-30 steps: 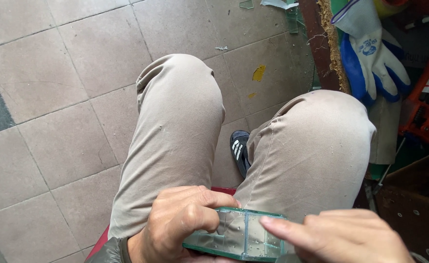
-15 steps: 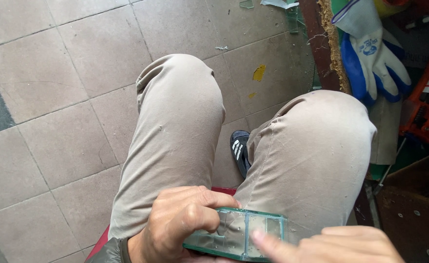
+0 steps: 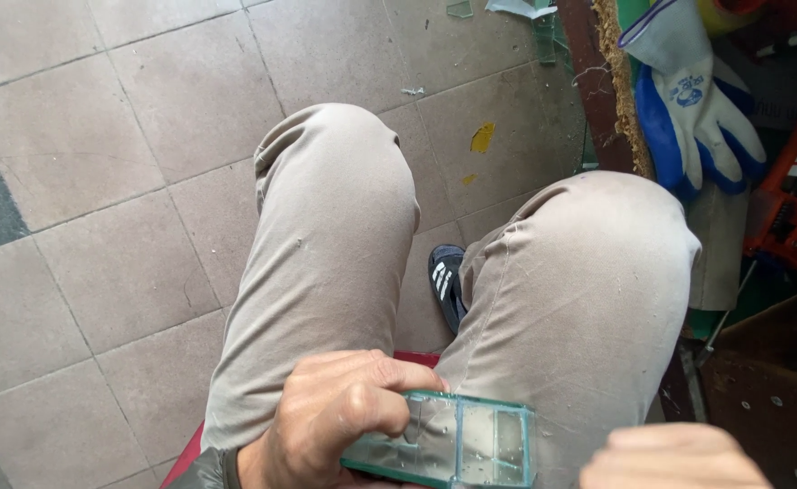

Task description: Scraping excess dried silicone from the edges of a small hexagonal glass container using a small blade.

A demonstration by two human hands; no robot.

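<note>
Now | left hand (image 3: 335, 417) fingers clamped on glass piece (image 3: 457, 442) | right hand (image 3: 674, 457) fingers: cannot tell

a workshop: work gloves (image 3: 692, 109), glass scraps (image 3: 460, 9) on tiled floor (image 3: 100, 163).

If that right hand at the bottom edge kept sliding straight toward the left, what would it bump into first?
Most likely the small glass piece with green edges, which the left hand holds over the lap. The right hand lies just beside its near end, though depth is hard to judge and the hand is partly cut off.
</note>
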